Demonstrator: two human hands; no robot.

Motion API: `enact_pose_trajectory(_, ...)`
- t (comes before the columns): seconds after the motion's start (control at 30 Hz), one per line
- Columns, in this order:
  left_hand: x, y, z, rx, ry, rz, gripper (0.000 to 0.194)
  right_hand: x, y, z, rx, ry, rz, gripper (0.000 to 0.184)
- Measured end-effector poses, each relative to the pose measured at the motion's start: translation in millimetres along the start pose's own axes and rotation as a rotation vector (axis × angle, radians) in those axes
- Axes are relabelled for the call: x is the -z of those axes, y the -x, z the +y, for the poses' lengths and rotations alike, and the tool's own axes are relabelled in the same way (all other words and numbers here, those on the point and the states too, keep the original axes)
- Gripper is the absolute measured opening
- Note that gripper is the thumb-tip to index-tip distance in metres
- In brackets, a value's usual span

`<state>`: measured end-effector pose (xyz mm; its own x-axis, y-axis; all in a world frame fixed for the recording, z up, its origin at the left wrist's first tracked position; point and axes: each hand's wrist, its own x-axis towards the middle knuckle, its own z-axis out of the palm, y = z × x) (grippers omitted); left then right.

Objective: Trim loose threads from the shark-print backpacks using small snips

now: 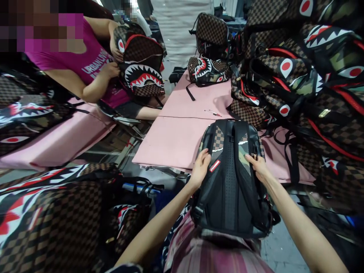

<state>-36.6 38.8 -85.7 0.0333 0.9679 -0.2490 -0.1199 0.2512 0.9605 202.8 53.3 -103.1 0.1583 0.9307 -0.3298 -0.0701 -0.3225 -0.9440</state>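
Both hands are gripping a black mesh-backed checkered backpack (231, 178) lying on the pink surface (176, 140): left hand (201, 167) and right hand (259, 167) closing on its straps.

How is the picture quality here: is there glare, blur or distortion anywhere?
Head view: a wide lens bends the edges, so the pink table looks curved; small glare streaks sit on the straps of the backpack between left hand and right hand; faces at upper left are pixelated.
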Motion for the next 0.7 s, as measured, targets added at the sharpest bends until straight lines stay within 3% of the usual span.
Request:
enact_pose_trajectory(0.13,19.6,25,-10,-0.225,-0.308,0.012,0.036,-2,-3,3,0.0,-0.036,-0.013,0.042)
enact_pose_trajectory(0.33,14.9,18,-7,-0.331,-0.552,0.059,0.018,-4,2,-2,0.017,-0.063,-0.016,0.042)
enact_pose_trajectory(0.43,20.4,21,-3,-0.345,-0.616,-0.019,0.019,-2,4,-2,0.017,-0.077,-0.02,0.043)
enact_pose_trajectory(0.57,52.8,51,-8,-0.264,-0.68,-0.159,0.021,0,4,1,0.011,-0.084,-0.022,0.045)
enact_pose_trajectory(0.7,107.4,87,-14,-0.041,-0.794,-0.181,0.036,2,0,5,-0.003,-0.081,-0.007,0.042)
